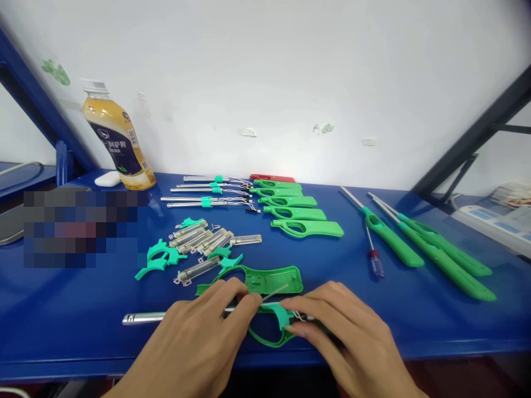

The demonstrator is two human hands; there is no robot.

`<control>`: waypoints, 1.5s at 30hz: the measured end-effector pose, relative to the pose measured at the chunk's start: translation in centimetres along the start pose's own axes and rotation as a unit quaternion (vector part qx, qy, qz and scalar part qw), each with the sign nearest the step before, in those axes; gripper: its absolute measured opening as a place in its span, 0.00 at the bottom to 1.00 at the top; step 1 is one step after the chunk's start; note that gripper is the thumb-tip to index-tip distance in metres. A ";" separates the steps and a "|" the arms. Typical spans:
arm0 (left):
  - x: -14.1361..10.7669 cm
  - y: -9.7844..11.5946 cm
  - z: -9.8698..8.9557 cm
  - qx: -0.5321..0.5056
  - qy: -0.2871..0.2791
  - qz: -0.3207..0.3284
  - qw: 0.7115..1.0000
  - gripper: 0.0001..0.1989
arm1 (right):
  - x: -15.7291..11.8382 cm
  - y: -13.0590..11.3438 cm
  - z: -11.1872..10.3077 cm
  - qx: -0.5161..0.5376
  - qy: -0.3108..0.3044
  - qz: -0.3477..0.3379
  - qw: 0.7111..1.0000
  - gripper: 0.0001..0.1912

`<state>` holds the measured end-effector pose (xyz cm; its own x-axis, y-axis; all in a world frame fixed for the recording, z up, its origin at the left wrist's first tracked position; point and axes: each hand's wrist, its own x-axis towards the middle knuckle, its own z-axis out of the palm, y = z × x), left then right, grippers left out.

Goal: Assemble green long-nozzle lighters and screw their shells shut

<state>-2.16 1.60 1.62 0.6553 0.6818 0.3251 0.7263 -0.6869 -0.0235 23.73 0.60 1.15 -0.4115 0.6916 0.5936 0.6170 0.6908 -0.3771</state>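
Your left hand [203,326] grips the tube [143,318], right hand [348,326] the teal trigger [282,316]; bottle [118,138] reads "阿萨姆"; tube parallels table's [448,318] front edge, tip left.

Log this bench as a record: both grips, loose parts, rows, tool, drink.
Left grip: across the metal tube
Right grip: touching the teal trigger
Beyond both: open green shell half
Loose parts: clear cylinders, teal pieces
Rows: wired metal tubes; one red handle, five green handles
Tool: screwdriver, beside three green-handled lighters
Drink: bottle, back left
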 end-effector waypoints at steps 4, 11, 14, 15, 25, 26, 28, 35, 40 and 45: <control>0.5 -0.1 -0.1 -0.006 0.039 0.005 0.999 0.27 | 0.0 0.1 0.0 0.005 -0.008 0.000 1.000 0.08; 0.6 0.0 -0.2 -0.024 0.081 0.010 0.996 0.27 | 0.0 0.1 0.0 0.001 -0.008 -0.006 1.000 0.08; 0.7 0.0 -0.4 -0.019 0.095 0.021 0.995 0.26 | 0.0 0.1 0.0 -0.002 -0.006 -0.004 1.000 0.08; 0.7 0.0 -0.4 -0.018 0.099 0.025 0.995 0.24 | 0.0 0.1 0.0 -0.001 -0.006 -0.004 1.000 0.08; 1.2 0.3 -0.2 -0.015 0.130 0.033 0.991 0.21 | -0.1 0.0 0.0 0.000 -0.003 -0.008 1.000 0.08; 1.1 0.4 -0.2 -0.015 0.130 0.033 0.991 0.22 | -0.1 0.1 0.0 -0.001 -0.002 -0.008 1.000 0.08; 1.0 0.4 -0.2 -0.014 0.135 0.036 0.990 0.22 | -0.1 0.1 0.1 -0.003 -0.001 -0.009 1.000 0.08; 0.9 0.2 0.0 -0.016 0.138 0.043 0.989 0.22 | -0.1 0.0 0.0 -0.009 0.001 -0.009 1.000 0.08; 0.2 0.0 0.1 -0.019 0.110 0.044 0.993 0.19 | 0.1 -0.1 -0.1 -0.012 -0.002 -0.011 1.000 0.09; -0.1 0.2 0.4 -0.021 0.070 0.037 0.997 0.17 | 0.2 -0.3 -0.2 0.013 0.011 0.000 1.000 0.06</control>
<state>-1.93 1.50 1.19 0.6689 0.5896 0.4528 0.6660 -0.7458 -0.0127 23.61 0.52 1.57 -0.3954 0.6874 0.6092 0.5989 0.6958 -0.3965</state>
